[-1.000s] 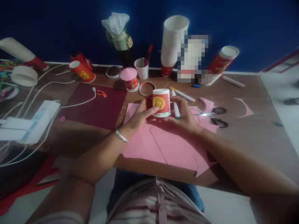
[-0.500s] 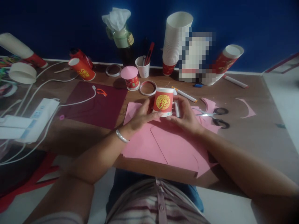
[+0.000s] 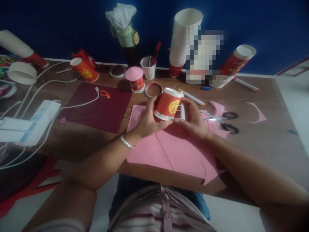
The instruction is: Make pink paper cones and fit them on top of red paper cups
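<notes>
One red cup (image 3: pixel 167 102) turns between the fingers over pink paper (image 3: pixel 154 151), gripped by the left hand (image 3: pixel 147 123), while the right hand (image 3: pixel 196 123) touches it and holds a white pen (image 3: pixel 182 111), so more plain red shows.

Dim, uneven light — soft shadows under the forearms, edges blurred and stretched
</notes>
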{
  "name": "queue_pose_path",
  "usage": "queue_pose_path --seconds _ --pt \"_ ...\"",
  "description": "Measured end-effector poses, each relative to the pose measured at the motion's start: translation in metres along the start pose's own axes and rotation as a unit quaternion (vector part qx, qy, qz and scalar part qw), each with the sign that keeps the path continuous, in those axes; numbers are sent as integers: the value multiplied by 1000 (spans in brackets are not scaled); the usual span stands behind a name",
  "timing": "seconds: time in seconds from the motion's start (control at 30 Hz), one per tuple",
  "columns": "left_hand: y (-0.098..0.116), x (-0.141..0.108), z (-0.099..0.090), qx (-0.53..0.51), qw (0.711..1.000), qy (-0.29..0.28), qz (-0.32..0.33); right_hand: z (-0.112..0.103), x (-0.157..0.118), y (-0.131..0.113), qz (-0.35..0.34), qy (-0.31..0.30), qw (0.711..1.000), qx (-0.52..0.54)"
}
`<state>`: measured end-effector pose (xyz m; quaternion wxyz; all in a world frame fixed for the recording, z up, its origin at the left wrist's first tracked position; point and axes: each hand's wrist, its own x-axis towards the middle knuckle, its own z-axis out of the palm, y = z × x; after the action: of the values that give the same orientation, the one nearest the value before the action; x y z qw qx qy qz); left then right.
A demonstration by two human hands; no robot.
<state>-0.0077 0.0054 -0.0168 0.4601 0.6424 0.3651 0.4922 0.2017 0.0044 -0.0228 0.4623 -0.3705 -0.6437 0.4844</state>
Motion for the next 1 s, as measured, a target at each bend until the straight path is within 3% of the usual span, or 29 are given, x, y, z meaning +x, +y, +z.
queue_pose_path --seconds 0.27,0.5,0.67,0.83,1.0 --pt "-10 -4 -1 136 986 27 92 2 2 1 -14 10 1000 0" --pt "1 -7 4 284 942 33 177 2 4 -6 -11 -1 1000 -14" --pt "1 -7 1 188 967 -1 169 -3 4 -9 -1 1 999 -36" --pt "-1 -5 -2 8 1000 -1 28 -7 1 -11 5 -3 999 -34" --pt "1 -1 -2 -128 991 -6 -43 -8 -1 -13 -20 -4 998 -59"
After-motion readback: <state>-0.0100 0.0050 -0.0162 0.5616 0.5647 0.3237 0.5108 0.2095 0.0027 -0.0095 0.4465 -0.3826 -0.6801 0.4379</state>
